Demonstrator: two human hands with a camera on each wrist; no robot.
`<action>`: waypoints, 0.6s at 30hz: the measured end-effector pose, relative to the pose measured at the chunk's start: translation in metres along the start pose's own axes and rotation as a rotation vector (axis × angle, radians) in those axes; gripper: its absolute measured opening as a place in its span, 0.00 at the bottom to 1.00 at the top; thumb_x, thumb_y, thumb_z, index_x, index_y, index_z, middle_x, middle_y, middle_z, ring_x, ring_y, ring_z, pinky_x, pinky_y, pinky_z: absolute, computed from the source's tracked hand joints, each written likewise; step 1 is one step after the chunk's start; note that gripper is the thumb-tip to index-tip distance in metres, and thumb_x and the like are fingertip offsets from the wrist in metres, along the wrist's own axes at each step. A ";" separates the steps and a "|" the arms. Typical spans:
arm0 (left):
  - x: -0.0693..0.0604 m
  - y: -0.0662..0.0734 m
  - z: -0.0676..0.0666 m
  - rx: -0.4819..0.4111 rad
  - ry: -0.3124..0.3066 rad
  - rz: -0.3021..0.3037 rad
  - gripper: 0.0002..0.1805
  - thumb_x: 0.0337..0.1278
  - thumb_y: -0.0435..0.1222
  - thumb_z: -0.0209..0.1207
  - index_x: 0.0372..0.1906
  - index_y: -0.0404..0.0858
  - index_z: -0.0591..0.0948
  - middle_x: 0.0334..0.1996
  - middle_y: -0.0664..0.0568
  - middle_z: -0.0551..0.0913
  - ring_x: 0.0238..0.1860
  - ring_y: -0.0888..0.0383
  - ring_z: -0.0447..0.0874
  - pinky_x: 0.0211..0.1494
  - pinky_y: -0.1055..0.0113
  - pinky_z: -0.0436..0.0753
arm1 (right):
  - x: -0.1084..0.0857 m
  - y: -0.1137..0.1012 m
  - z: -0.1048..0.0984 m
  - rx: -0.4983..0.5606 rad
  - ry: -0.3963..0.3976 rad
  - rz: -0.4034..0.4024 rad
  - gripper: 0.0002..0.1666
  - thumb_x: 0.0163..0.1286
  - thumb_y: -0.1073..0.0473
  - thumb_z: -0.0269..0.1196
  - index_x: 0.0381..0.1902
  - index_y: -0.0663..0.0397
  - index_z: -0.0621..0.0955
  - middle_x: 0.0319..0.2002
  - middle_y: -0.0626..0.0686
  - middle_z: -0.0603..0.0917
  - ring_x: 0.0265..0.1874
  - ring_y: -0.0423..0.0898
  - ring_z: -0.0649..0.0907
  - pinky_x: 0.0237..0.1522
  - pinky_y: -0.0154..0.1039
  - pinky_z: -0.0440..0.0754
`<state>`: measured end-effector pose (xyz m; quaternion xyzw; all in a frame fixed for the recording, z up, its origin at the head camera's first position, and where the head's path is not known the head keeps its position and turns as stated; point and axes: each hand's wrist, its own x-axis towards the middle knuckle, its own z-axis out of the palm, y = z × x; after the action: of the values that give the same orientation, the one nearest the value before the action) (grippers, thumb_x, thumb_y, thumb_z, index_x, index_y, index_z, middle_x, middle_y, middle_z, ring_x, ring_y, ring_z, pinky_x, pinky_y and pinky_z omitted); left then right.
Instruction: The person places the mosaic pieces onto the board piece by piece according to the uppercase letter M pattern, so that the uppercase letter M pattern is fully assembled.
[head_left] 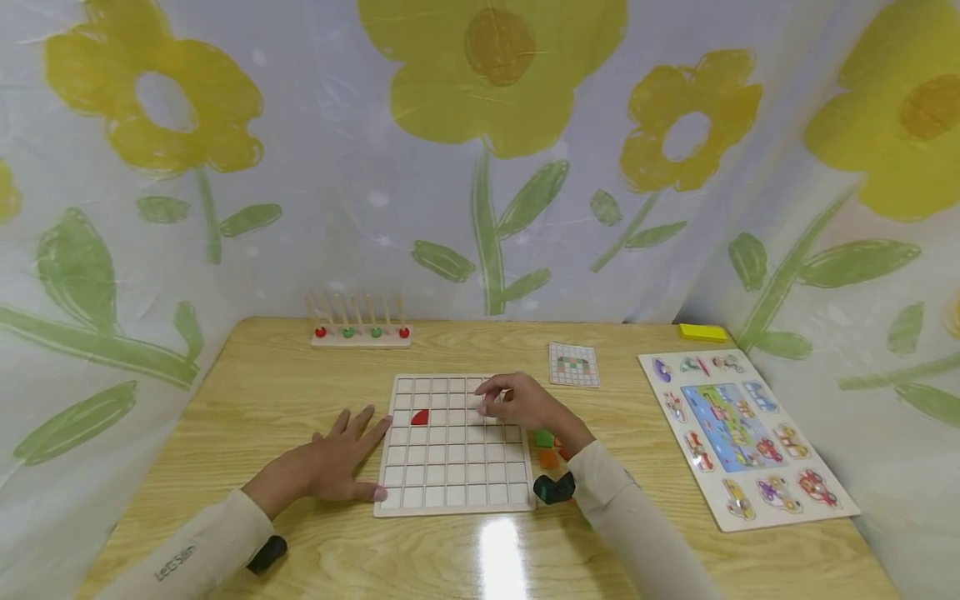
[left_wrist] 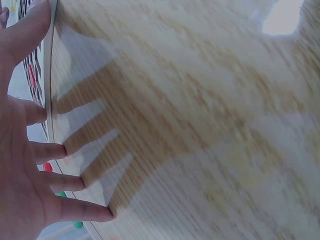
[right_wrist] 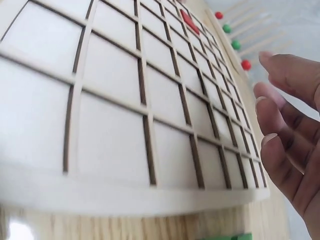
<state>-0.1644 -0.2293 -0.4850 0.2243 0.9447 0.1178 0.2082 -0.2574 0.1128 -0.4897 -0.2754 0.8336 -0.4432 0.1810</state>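
Note:
A wooden grid board point(head_left: 455, 510) with white square cells lies on the table. One red quarter-round piece point(head_left: 421, 417) sits in a cell toward its upper left. My left hand point(head_left: 337, 462) is spread flat at the board's left edge, with the thumb near the lower left corner; in the left wrist view its fingertips touch the table and the board's side. Over the upper right cells hovers my right hand point(head_left: 521, 404), its fingers loosely bent. In the right wrist view, no piece shows between those fingers point(right_wrist: 280, 162).
Green point(head_left: 543, 438) and orange pieces point(head_left: 549, 459) lie right of the board, partly hidden by my right wrist. A pattern card point(head_left: 574, 365) lies behind. At right is a picture puzzle board point(head_left: 750, 442) and a yellow block point(head_left: 702, 332); a peg rack point(head_left: 362, 337) stands at the back left.

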 end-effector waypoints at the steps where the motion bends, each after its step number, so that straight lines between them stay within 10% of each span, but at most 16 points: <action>1: 0.001 0.000 0.000 0.003 0.000 0.001 0.62 0.52 0.72 0.58 0.81 0.41 0.49 0.79 0.31 0.45 0.75 0.20 0.43 0.58 0.17 0.58 | -0.001 0.002 -0.001 -0.003 0.004 0.004 0.18 0.73 0.57 0.65 0.56 0.61 0.83 0.41 0.53 0.83 0.29 0.46 0.82 0.31 0.33 0.78; 18: 0.001 0.000 0.000 0.006 0.002 0.002 0.62 0.52 0.71 0.59 0.81 0.40 0.50 0.79 0.31 0.45 0.75 0.20 0.43 0.57 0.17 0.59 | -0.036 0.023 -0.028 -0.030 0.027 0.024 0.19 0.74 0.57 0.64 0.57 0.61 0.82 0.43 0.55 0.83 0.27 0.53 0.83 0.29 0.36 0.80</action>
<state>-0.1650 -0.2283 -0.4856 0.2259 0.9450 0.1154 0.2066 -0.2515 0.1631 -0.4922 -0.2619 0.8460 -0.4320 0.1708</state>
